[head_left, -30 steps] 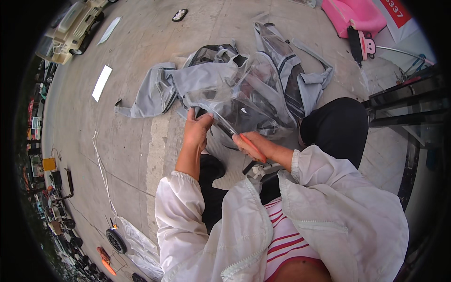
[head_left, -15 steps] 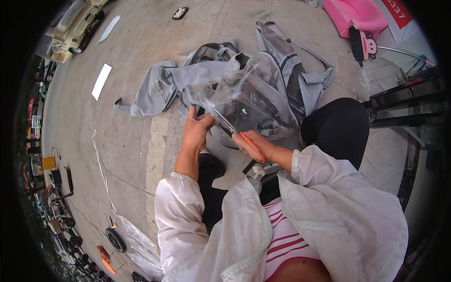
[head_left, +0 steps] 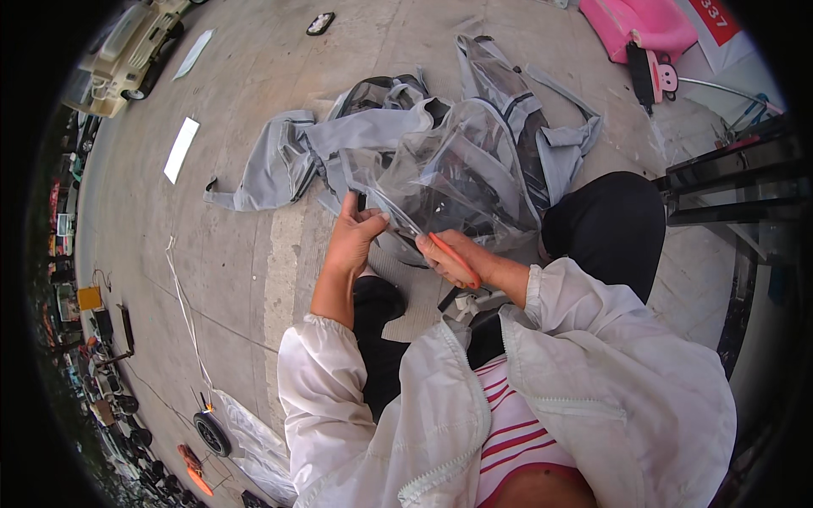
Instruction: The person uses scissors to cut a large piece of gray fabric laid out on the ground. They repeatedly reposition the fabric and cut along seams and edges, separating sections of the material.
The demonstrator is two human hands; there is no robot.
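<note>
A bundle of grey fabric with clear plastic panels (head_left: 440, 169) lies spread on the concrete in front of me. My left hand (head_left: 356, 233) pinches a narrow edge strip of this cover near its lower left. Closed around orange-handled scissors (head_left: 456, 254), my right hand (head_left: 449, 262) is just to the lower right, with the blades pointing up-left along that strip toward my left fingers. Whether the blades are parted is hard to make out. My dark-trousered knee (head_left: 605, 229) rests beside the cover.
A beige toy car (head_left: 127, 55) stands upper left, near white sheets (head_left: 181, 151). A pink seat (head_left: 631, 25) and dark metal frame (head_left: 720, 173) are at right. A wheel (head_left: 212, 433), cord (head_left: 182, 300), plastic sheet (head_left: 250, 449) and parked vehicles line the left.
My left hand has shifted slightly rightward along the strip and the scissors sit a little lower-left. Small folds in the clear plastic have moved.
</note>
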